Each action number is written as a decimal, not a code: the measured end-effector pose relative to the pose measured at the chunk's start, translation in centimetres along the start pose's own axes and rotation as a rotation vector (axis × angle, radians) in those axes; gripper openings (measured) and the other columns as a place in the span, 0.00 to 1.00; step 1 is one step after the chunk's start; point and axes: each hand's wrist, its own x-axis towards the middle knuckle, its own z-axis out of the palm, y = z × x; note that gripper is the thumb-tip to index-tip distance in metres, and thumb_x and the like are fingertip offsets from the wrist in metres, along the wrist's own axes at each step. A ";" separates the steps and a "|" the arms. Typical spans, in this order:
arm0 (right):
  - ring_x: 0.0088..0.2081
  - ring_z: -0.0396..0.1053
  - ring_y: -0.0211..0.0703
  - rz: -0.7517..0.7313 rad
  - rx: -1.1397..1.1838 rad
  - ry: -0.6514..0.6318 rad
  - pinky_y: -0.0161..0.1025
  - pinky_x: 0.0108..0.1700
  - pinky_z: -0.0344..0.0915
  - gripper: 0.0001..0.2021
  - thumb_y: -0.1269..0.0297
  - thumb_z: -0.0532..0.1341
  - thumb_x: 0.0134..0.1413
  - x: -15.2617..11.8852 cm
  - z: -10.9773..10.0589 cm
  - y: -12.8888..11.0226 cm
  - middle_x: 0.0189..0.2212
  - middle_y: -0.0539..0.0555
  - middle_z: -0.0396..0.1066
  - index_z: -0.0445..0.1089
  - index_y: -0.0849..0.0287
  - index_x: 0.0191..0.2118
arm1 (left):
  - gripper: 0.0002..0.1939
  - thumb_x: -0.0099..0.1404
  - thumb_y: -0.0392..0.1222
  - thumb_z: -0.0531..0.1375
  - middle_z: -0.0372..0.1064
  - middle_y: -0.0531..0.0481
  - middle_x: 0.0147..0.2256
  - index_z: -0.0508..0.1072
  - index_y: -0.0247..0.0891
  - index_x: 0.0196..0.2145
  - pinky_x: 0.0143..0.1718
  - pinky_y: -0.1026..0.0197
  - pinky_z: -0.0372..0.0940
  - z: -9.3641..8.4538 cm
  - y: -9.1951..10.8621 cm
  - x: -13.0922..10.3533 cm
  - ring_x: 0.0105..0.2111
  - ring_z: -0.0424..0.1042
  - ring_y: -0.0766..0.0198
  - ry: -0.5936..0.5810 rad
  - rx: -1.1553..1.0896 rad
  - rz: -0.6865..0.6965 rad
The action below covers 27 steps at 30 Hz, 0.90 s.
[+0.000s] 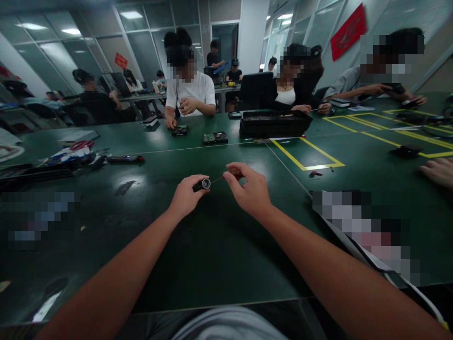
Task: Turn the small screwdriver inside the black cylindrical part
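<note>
My left hand is closed around a small black cylinder, gripped between thumb and fingers. Its round end has a silver rim and is turned toward the right. Facing it, my right hand pinches a thin screwdriver, whose slim shaft points left at the cylinder's end. I cannot tell whether the tip touches the cylinder. Most of the screwdriver's handle is hidden by my fingers. Both hands are held above the green table.
Across the table lie circuit-board drives and a long black housing. A marker-like tool and tangled cables are at left. Yellow tape marks the right side. Co-workers sit opposite; another person's hand rests at right.
</note>
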 end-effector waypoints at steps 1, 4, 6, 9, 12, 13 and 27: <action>0.36 0.75 0.45 0.004 0.011 0.011 0.42 0.39 0.70 0.11 0.59 0.61 0.64 0.0 0.0 0.0 0.36 0.55 0.80 0.74 0.56 0.47 | 0.21 0.61 0.34 0.68 0.75 0.47 0.53 0.77 0.44 0.52 0.60 0.46 0.62 0.0 0.0 0.0 0.55 0.71 0.52 -0.001 -0.008 -0.001; 0.35 0.76 0.45 0.006 0.033 0.022 0.42 0.38 0.70 0.11 0.58 0.62 0.64 -0.1 0.0 0.1 0.36 0.54 0.80 0.74 0.56 0.47 | 0.21 0.62 0.34 0.68 0.75 0.47 0.53 0.77 0.44 0.52 0.60 0.46 0.62 0.0 0.1 -0.1 0.55 0.71 0.53 -0.004 -0.012 -0.010; 0.36 0.76 0.45 0.001 0.042 0.011 0.42 0.38 0.70 0.11 0.57 0.62 0.63 -0.2 0.1 0.2 0.37 0.54 0.80 0.74 0.56 0.47 | 0.21 0.62 0.35 0.68 0.75 0.47 0.53 0.77 0.45 0.53 0.60 0.46 0.62 0.0 0.2 -0.1 0.55 0.71 0.52 0.003 -0.008 -0.005; 0.36 0.76 0.45 0.005 0.044 -0.008 0.42 0.38 0.70 0.11 0.57 0.62 0.64 -0.2 0.2 0.4 0.37 0.54 0.80 0.74 0.55 0.47 | 0.21 0.62 0.36 0.68 0.75 0.48 0.53 0.77 0.46 0.53 0.60 0.46 0.62 0.0 0.3 -0.2 0.55 0.71 0.52 0.007 -0.007 0.017; 0.36 0.76 0.46 0.017 0.044 -0.004 0.42 0.38 0.70 0.11 0.57 0.62 0.63 -0.1 0.2 0.4 0.37 0.54 0.80 0.74 0.55 0.46 | 0.21 0.63 0.37 0.68 0.75 0.48 0.52 0.77 0.46 0.53 0.59 0.46 0.62 0.0 0.3 -0.2 0.55 0.71 0.52 0.006 -0.010 0.033; 0.36 0.76 0.46 0.021 0.045 0.000 0.42 0.38 0.70 0.11 0.57 0.62 0.63 -0.1 0.2 0.4 0.37 0.54 0.80 0.74 0.55 0.46 | 0.21 0.63 0.37 0.68 0.75 0.48 0.52 0.77 0.46 0.53 0.59 0.46 0.62 0.0 0.3 -0.3 0.55 0.71 0.52 0.007 -0.010 0.035; 0.25 0.69 0.39 0.129 -0.050 0.001 0.37 0.29 0.60 0.17 0.47 0.66 0.58 0.2 -0.1 0.1 0.23 0.49 0.74 0.71 0.56 0.28 | 0.21 0.62 0.37 0.68 0.76 0.48 0.52 0.77 0.47 0.53 0.58 0.44 0.62 -0.1 0.4 -0.3 0.54 0.71 0.51 -0.001 -0.021 0.047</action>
